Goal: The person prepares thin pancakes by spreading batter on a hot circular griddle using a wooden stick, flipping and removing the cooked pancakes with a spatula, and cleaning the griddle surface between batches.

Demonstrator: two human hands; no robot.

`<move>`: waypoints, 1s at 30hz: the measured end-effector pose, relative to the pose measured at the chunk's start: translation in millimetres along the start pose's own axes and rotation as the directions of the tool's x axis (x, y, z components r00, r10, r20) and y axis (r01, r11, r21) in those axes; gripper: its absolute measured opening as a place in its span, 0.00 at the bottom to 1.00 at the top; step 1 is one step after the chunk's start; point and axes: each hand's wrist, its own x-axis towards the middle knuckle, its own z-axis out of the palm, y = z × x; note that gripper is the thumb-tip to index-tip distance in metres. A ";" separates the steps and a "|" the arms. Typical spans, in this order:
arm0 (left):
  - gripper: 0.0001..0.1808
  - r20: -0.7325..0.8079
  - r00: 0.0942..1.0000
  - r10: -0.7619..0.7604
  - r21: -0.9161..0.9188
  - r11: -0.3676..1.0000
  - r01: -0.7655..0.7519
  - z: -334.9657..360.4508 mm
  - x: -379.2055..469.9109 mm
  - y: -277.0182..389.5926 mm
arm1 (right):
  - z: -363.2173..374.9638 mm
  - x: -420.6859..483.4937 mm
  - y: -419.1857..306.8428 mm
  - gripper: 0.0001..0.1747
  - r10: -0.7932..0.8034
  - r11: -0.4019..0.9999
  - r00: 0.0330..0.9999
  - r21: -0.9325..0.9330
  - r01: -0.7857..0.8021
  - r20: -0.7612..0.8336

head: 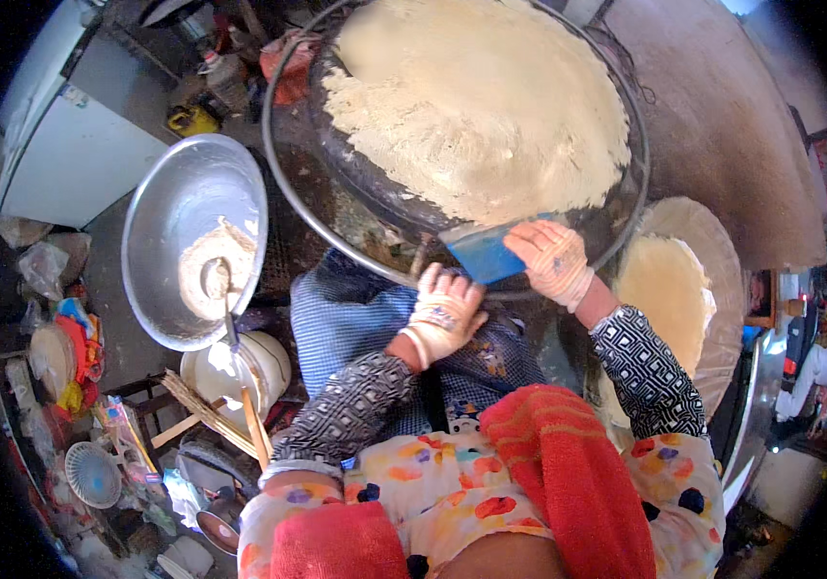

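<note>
A wide layer of pale batter (pixel 471 116) covers most of a large round dark griddle (pixel 355 163), which a metal ring (pixel 305 210) surrounds. In a light work glove, my right hand (pixel 554 262) grips a blue flat scraper (pixel 485 253) by its right end. The scraper's far edge lies at the near rim of the batter. My left hand (pixel 446 311), gloved too, is by the metal ring's near side, just left of and below the scraper. Its fingers are spread and nothing shows in it; whether the fingertips touch the ring I cannot tell.
A metal basin (pixel 142 239) on the left holds batter and a ladle (pixel 229 318), with a white bucket (pixel 276 362) below it. Wooden sticks (pixel 203 412) lie beside the bucket. On the right, thin pale flatbreads (pixel 663 297) rest on a round covered surface (pixel 721 318).
</note>
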 end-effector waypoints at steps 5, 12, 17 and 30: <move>0.31 -0.237 0.964 0.122 0.013 0.992 -0.123 -32.2 -32.1 -37.9 | 7.1 21.2 20.5 0.15 0.021 0.999 0.999 -0.042 -0.023 -0.046; 0.33 0.045 0.995 -0.085 0.378 0.924 0.062 -110.8 -31.7 -181.6 | 44.1 74.7 24.5 0.17 -0.002 0.993 1.000 -0.114 0.000 -0.012; 0.27 0.074 0.986 -0.150 0.296 0.948 0.122 -59.0 -24.7 -93.3 | 47.1 109.0 16.9 0.17 0.011 0.994 0.996 -0.111 -0.001 0.085; 0.31 -0.329 0.944 -0.029 0.289 0.948 0.130 -94.7 -38.2 -146.8 | 58.5 130.9 2.6 0.10 -0.034 0.994 0.993 -0.102 0.046 0.114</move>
